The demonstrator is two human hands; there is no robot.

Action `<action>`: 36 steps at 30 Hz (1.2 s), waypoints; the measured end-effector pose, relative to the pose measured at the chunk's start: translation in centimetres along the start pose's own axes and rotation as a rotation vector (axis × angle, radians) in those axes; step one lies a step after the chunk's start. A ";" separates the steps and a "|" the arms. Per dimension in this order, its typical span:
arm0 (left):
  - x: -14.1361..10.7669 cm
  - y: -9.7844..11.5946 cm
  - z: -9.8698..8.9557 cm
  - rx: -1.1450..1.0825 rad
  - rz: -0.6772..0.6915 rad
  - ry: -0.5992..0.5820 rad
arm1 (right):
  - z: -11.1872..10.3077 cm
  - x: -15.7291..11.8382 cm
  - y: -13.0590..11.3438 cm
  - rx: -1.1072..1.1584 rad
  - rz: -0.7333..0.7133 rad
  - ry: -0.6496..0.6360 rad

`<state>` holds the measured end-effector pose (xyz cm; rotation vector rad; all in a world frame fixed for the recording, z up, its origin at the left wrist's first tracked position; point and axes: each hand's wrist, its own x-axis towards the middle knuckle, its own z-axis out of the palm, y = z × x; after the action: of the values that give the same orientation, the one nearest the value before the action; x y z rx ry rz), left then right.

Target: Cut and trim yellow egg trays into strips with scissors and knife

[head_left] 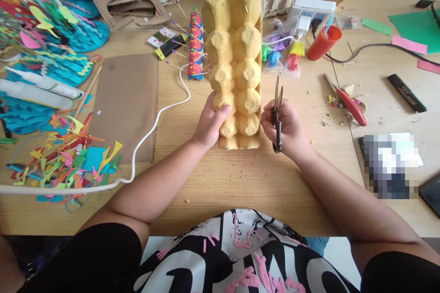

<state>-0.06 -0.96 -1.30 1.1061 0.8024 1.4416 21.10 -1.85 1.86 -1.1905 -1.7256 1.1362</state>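
A long yellow egg carton strip (pixel 240 73) with two rows of cups stands out from the table's middle, cup bottoms facing me. My left hand (pixel 211 123) grips its lower left edge, thumb over a cup. Close to the strip's right edge, my right hand (pixel 287 126) is closed around a pair of black-handled scissors (pixel 277 110), blades pointing away from me and slightly apart. Behind the carton on the left is a red and blue caterpillar-like figure (pixel 195 48) with pins sticking out.
Paper scraps (pixel 75 160) and a cardboard sheet (pixel 125 105) lie left, crossed by a white cable (pixel 154 123). A red utility knife (pixel 350 105), a red cup (pixel 325 42), a power strip (pixel 313 7) and a black marker-like stick (pixel 406 93) are right.
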 end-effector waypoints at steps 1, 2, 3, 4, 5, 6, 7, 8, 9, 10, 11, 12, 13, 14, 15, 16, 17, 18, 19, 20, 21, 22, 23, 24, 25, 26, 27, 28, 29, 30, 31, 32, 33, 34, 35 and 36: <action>0.0 0.0 0.0 0.001 -0.003 0.002 | -0.1 0.0 0.2 -0.024 -0.004 0.007; 0.0 0.0 0.0 -0.002 -0.002 0.004 | -0.2 0.0 0.3 -0.048 -0.004 0.017; 0.1 0.0 0.0 -0.014 0.000 0.009 | -0.3 0.1 0.5 -0.075 -0.001 0.028; 0.1 0.0 0.1 -0.032 0.002 0.017 | -0.4 0.2 0.6 -0.106 0.003 0.040; 0.1 0.1 0.1 -0.057 0.002 0.023 | -0.5 0.2 0.7 -0.140 0.008 0.049; 0.2 0.1 0.2 -0.083 0.002 0.031 | -0.7 0.3 0.9 -0.175 0.015 0.056; 0.2 0.2 0.3 -0.107 0.001 0.041 | -0.8 0.4 1.1 -0.209 0.023 0.062; 0.3 0.2 0.4 -0.125 0.000 0.053 | -1.0 0.4 1.2 -0.241 0.030 0.074; 0.4 0.3 0.4 -0.137 -0.002 0.068 | -1.1 0.5 1.4 -0.271 0.032 0.090; 0.4 0.4 0.5 -0.144 -0.004 0.085 | -1.2 0.5 1.5 -0.298 0.027 0.110; 0.4 0.4 0.5 -0.149 -0.010 0.101 | -1.4 0.6 1.7 -0.327 0.018 0.130; 0.5 0.4 0.5 -0.151 -0.015 0.111 | -1.5 0.7 1.8 -0.359 0.009 0.147; 0.5 0.4 0.4 -0.150 -0.019 0.114 | -1.6 0.7 1.8 -0.390 0.004 0.162; 0.6 0.4 0.4 -0.149 -0.021 0.112 | -1.7 0.8 1.8 -0.415 0.008 0.172; 0.6 0.3 0.3 -0.148 -0.021 0.112 | -1.7 0.9 1.8 -0.430 0.022 0.177; 0.6 0.3 0.3 -0.149 -0.017 0.116 | -1.8 1.0 1.7 -0.434 0.045 0.181; 0.7 0.2 0.3 -0.151 -0.013 0.122 | -1.8 1.0 1.6 -0.423 0.070 0.182; 0.7 0.2 0.3 -0.159 -0.008 0.130 | -1.9 1.1 1.5 -0.400 0.090 0.182; 0.7 0.2 0.3 -0.170 -0.004 0.136 | -1.9 1.2 1.3 -0.371 0.103 0.179; 0.6 0.2 0.3 -0.181 -0.001 0.139 | -1.9 1.2 1.2 -0.345 0.110 0.177; 0.6 0.2 0.4 -0.188 0.002 0.140 | -1.9 1.2 1.1 -0.322 0.110 0.178; 0.6 0.3 0.4 -0.192 0.006 0.137 | -1.9 1.2 1.1 -0.301 0.104 0.180; 0.6 0.3 0.5 -0.193 0.010 0.136 | -1.9 1.2 1.1 -0.277 0.095 0.182; 0.6 0.4 0.5 -0.190 0.015 0.134 | -1.9 1.2 1.1 -0.251 0.085 0.183; 0.5 0.5 0.6 -0.186 0.019 0.129 | -1.9 1.2 1.2 -0.221 0.073 0.180; 0.5 0.5 0.6 -0.181 0.023 0.124 | -1.8 1.1 1.2 -0.194 0.061 0.175; 0.5 0.5 0.5 -0.177 0.025 0.118 | -1.8 1.1 1.3 -0.173 0.049 0.165; 0.5 0.5 0.5 -0.173 0.027 0.111 | -1.8 1.0 1.3 -0.161 0.039 0.153; 0.5 0.5 0.4 -0.166 0.031 0.104 | -1.8 1.0 1.3 -0.157 0.029 0.138; 0.5 0.4 0.3 -0.159 0.038 0.097 | -1.8 0.9 1.2 -0.155 0.021 0.121; 0.5 0.3 0.2 -0.153 0.043 0.092 | -1.8 0.9 1.1 -0.151 0.017 0.109; 0.5 0.1 0.1 -0.148 0.048 0.088 | -1.8 0.8 0.9 -0.145 0.020 0.104; 0.5 0.0 0.1 -0.142 0.050 0.085 | -1.8 0.8 0.8 -0.130 0.036 0.103; 0.6 -0.1 0.0 -0.134 0.048 0.085 | -1.7 0.8 0.7 -0.104 0.061 0.104; 0.6 -0.1 -0.1 -0.125 0.045 0.088 | -1.7 0.8 0.7 -0.065 0.089 0.105; 0.6 -0.2 -0.2 -0.113 0.041 0.091 | -1.6 0.8 0.7 -0.017 0.113 0.103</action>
<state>-0.11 -0.36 -1.43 0.9818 0.7557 1.5616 22.53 -0.54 1.79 -1.3482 -1.6111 1.1082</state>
